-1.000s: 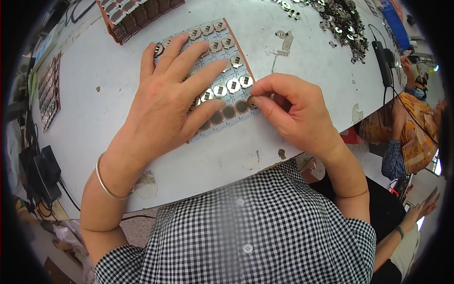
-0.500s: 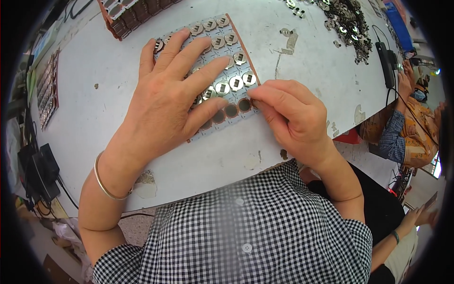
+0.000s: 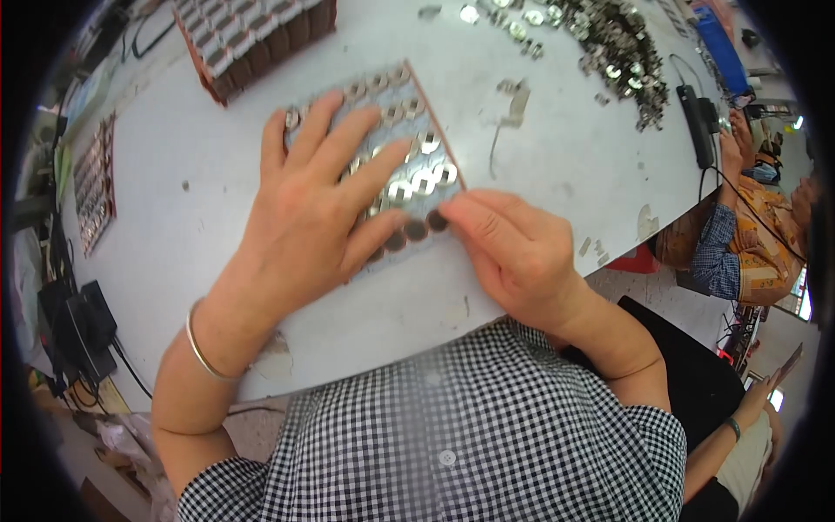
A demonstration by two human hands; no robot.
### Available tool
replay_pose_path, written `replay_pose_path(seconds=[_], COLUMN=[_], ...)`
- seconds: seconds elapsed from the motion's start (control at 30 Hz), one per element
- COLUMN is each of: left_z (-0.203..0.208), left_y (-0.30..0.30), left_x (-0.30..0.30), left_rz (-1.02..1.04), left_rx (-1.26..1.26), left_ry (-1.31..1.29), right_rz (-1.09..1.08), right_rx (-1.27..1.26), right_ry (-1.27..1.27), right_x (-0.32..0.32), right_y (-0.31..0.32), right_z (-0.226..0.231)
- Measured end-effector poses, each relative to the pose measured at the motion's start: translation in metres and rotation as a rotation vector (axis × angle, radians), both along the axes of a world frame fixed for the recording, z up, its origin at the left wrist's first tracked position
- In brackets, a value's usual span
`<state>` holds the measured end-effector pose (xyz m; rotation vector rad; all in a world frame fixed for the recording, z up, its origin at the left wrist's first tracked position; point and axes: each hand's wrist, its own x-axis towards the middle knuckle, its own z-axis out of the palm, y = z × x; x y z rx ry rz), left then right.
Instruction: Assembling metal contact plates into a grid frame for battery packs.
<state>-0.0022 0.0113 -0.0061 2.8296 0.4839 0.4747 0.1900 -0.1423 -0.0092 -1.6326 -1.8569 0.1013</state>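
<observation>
A thin light-blue circuit-board panel point(image 3: 402, 254) with a reddish-brown edge lies on the white table. Shiny round metal clips point(image 3: 423, 181) sit on it in rows. Along its near side runs a row of bare dark round pads point(image 3: 416, 230). My left hand point(image 3: 304, 209) rests flat across the panel, fingers spread, covering many of the clips. At the panel's near right corner is my right hand point(image 3: 520, 252), thumb and forefinger pinched by the last pad in view. Whatever lies between those fingertips is hidden.
A stack of similar panels point(image 3: 261, 48) stands at the far left. Loose metal clips point(image 3: 622, 65) are heaped at the far right, near a black power strip point(image 3: 698, 130). Another panel point(image 3: 94, 183) and black adapters point(image 3: 83, 313) lie left. Another person's checked sleeve point(image 3: 720, 252) shows at right.
The whole view has shifted, so the table and panel appear lower and the picture is more blurred. Both hands keep nearly the same places on the panel, the right still pinching at its corner.
</observation>
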Motion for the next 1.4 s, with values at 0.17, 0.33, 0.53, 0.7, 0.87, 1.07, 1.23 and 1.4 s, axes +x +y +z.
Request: replay_pose_path(seconds=[0.17,0.33,0.53,0.7,0.87,1.07,1.23,1.4], left_z=[-0.004,-0.001,-0.002,-0.003,-0.005,-0.004,-0.005,-0.007], left_y=[-0.002,-0.002,0.001,0.005,0.005,0.003,0.005,0.005], left_x=[-0.005,-0.002,0.000,0.000,-0.002,-0.001,0.001,-0.003], left_rz=[0.000,-0.012,0.000,-0.013,-0.008,-0.009,-0.022,0.014], left_rx=[-0.060,-0.066,-0.076,-0.109,-0.116,-0.117,-0.116,-0.119], left_ry=[0.015,-0.014,-0.034,-0.049,-0.059,-0.046,-0.045,-0.073], right_rz=[0.082,-0.081,-0.053,-0.159,-0.150,-0.087,0.106,0.115], right_rx=[-0.212,0.016,-0.058,-0.276,-0.362,-0.372,-0.232,-0.385], right_ry=[0.242,-0.008,-0.275,-0.170,0.033,0.026,-0.180,0.163], right_x=[0.019,0.093,0.096,0.094,0.101,0.099,0.097,0.063], right_y=[0.016,0.099,0.178,0.197,0.190,0.190,0.181,0.123], right_z=[0.021,0.015,0.005,0.022,0.029,0.022,0.016,0.041])
